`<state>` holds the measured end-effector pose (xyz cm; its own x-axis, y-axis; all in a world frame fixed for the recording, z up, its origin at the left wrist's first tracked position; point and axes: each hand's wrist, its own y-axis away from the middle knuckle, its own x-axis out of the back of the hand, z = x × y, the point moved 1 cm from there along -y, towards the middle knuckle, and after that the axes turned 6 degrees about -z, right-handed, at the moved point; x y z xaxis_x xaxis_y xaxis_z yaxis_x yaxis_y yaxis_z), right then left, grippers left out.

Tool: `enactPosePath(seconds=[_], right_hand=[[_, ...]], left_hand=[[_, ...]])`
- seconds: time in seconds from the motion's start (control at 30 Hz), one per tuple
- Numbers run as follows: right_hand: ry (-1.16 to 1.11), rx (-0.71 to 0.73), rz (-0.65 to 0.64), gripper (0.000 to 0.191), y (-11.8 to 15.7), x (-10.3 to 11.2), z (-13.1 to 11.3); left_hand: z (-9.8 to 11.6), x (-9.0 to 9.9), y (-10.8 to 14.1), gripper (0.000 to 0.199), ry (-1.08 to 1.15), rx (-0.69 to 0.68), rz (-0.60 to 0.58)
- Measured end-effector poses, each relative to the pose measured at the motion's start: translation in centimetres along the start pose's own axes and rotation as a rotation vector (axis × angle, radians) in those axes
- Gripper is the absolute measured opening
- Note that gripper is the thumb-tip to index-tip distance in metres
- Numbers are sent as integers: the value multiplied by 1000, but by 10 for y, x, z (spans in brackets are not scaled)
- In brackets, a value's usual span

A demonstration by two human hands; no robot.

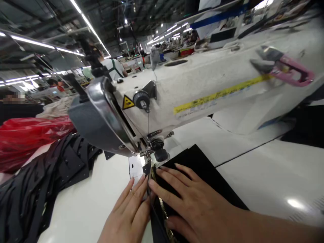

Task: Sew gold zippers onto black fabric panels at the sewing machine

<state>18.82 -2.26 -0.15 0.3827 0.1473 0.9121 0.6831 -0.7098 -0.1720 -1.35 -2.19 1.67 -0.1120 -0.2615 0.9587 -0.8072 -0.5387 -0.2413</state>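
Under the head of a white sewing machine (162,91) lies a black fabric piece (199,162) with a gold-toothed zipper (162,206) along its left side. My right hand (194,202) rests on the fabric just right of the zipper, its fingers spread and pointing toward the needle area. On the left side of the zipper, my left hand (131,209) lies with fingers stretched out, its fingertips at a dark strip along the fabric's edge. Both hands are close below the presser foot, which is partly hidden by the machine's parts.
Many black cut pieces (71,162) are heaped at the left beside a red plastic bag (32,138). Pink-handled snips (291,67) lie on the machine's arm. A person in a white top (113,69) and other machines stand farther back.
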Motion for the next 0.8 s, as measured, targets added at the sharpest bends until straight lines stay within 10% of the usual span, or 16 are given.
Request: enactPosePath(seconds=[0.8], right_hand=[[-106,-31,49,48,4,4,0]], left_hand=[[-11,-13,6,45,-48,-87,-86]])
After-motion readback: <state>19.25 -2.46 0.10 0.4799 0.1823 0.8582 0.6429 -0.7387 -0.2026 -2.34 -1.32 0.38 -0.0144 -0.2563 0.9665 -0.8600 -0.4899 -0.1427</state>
